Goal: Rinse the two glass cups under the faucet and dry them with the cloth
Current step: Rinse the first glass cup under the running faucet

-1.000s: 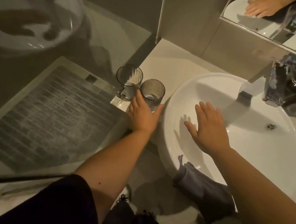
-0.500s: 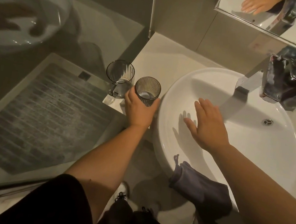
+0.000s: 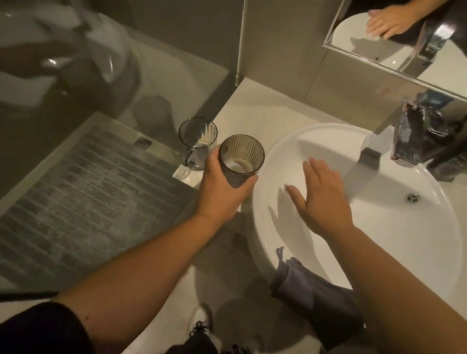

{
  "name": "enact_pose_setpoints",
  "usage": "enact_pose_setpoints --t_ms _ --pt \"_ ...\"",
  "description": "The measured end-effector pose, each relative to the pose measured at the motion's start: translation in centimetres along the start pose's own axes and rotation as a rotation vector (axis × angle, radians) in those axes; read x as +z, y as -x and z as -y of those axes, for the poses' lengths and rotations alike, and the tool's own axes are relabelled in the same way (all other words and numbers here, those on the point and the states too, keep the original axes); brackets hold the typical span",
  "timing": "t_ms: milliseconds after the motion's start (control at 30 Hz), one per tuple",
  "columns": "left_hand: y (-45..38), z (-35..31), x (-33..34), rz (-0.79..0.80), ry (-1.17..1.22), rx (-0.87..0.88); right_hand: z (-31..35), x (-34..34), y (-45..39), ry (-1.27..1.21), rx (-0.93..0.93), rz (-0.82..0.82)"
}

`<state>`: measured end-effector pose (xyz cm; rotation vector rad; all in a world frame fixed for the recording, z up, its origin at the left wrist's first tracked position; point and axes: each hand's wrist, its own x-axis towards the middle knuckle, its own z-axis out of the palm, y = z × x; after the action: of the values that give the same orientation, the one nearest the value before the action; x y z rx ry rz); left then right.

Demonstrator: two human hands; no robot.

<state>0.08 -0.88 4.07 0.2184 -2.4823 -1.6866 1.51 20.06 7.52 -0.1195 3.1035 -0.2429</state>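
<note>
My left hand (image 3: 223,189) grips a ribbed glass cup (image 3: 241,156) just left of the white basin (image 3: 413,264), holding it upright a little above the counter. The second glass cup (image 3: 197,135) stands on the counter's left corner, close behind and left of the held one. My right hand (image 3: 324,202) hovers flat with straight fingers over the left part of the basin and holds nothing. The chrome faucet (image 3: 372,150) juts over the basin at the back; no water runs. A grey-blue cloth (image 3: 314,298) hangs over the basin's near rim.
A dark pump bottle (image 3: 462,159) stands right of the faucet. A mirror (image 3: 413,43) hangs above it. A glass shower panel (image 3: 80,138) borders the counter (image 3: 265,115) on the left. The basin's drain (image 3: 413,198) lies at back right.
My left hand has closed round the ribbed cup and lifted it slightly off the counter toward the basin. My right hand stays over the basin.
</note>
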Motion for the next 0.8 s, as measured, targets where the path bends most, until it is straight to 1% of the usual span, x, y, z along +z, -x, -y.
enact_pose_setpoints --t_ms 200,400,567,667,733,800 --pt "-0.4 -3.2 -1.1 0.181 -0.045 0.128 -0.7 -2.2 1.3 -0.008 0.061 -0.061" --pt "-0.1 -5.7 1.3 0.405 -0.082 0.236 -2.8 -4.2 3.8 0.040 0.119 -0.157" --pt "0.3 -7.5 4.4 0.510 -0.121 0.314 -5.2 -5.8 5.8 0.033 0.223 -0.224" --pt "0.6 -8.4 6.3 0.560 -0.105 0.353 -7.2 -6.2 7.1 0.057 0.297 -0.223" --pt "0.7 -9.0 7.5 0.597 -0.093 0.348 -8.6 -6.7 7.6 0.060 0.319 -0.241" --pt "0.8 -9.3 8.7 0.627 -0.084 0.329 -10.1 -7.5 8.0 0.054 0.320 -0.296"
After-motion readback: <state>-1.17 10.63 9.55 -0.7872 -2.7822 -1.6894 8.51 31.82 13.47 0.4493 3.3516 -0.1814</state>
